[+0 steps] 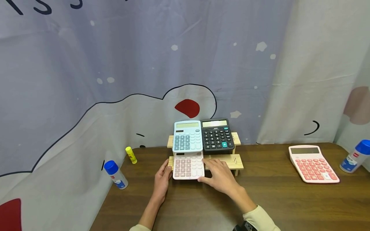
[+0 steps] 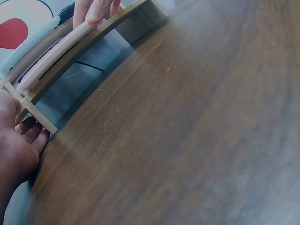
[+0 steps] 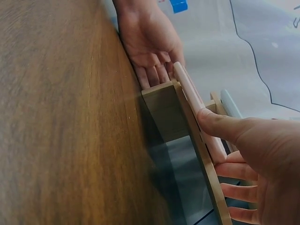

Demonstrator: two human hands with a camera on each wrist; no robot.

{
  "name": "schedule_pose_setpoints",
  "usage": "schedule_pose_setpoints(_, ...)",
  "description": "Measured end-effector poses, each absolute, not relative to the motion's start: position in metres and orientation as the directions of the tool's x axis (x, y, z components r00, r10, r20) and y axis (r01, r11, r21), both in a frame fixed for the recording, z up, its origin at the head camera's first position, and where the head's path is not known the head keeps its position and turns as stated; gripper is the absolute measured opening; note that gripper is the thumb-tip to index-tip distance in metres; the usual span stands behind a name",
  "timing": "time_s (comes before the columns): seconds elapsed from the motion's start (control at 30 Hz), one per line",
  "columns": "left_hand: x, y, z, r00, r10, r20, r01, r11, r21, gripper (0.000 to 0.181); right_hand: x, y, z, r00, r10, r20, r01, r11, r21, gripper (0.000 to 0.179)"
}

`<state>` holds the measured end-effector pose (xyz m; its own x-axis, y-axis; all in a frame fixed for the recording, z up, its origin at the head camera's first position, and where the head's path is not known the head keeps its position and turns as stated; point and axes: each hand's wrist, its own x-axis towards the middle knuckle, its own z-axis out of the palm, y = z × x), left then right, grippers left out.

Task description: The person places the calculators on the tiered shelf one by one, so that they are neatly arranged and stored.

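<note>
A two-step wooden stand (image 1: 228,161) stands on the table against the curtain. On its lower step lies a pale pink calculator (image 1: 189,166), tilted back, its screen hidden under the light blue calculator (image 1: 188,137) on the upper step. Beside the blue one leans a black calculator (image 1: 216,136). My left hand (image 1: 162,179) grips the stand's left end; in the left wrist view its fingers (image 2: 35,131) curl behind the end leg. The right hand (image 1: 219,176) holds the pink calculator's right side, with the thumb (image 3: 218,123) on its front edge in the right wrist view.
A pink-and-white calculator (image 1: 313,164) lies at the right of the brown table (image 1: 271,199). Near the right edge stands a blue-capped bottle (image 1: 355,158). Another blue-capped bottle (image 1: 116,175) and a yellow glue stick (image 1: 131,155) stand at the left. A printed curtain (image 1: 138,64) hangs behind.
</note>
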<state>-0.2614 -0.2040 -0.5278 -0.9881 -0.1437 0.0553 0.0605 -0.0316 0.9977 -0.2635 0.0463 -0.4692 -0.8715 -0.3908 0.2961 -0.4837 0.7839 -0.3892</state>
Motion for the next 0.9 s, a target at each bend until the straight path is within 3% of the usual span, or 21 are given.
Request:
schedule_pose_setpoints(0.73, -0.2588, -0.2092, -0.5316, -0.985, -0.163, 0.052, 0.055, -0.014, 0.998, 0.053, -0.2625, 0.0450, -0.4716, -0.863, -0.418, 0.285, -0.503, 0.769, -0.395, 0.075)
schedule_pose_setpoints(0.9, -0.2618, -0.2072, -0.5313, -0.989, -0.139, 0.059, 0.063, -0.029, 0.998, 0.055, -0.2630, 0.0515, -0.4762, -0.846, -0.421, 0.328, -0.527, 0.753, -0.393, 0.073)
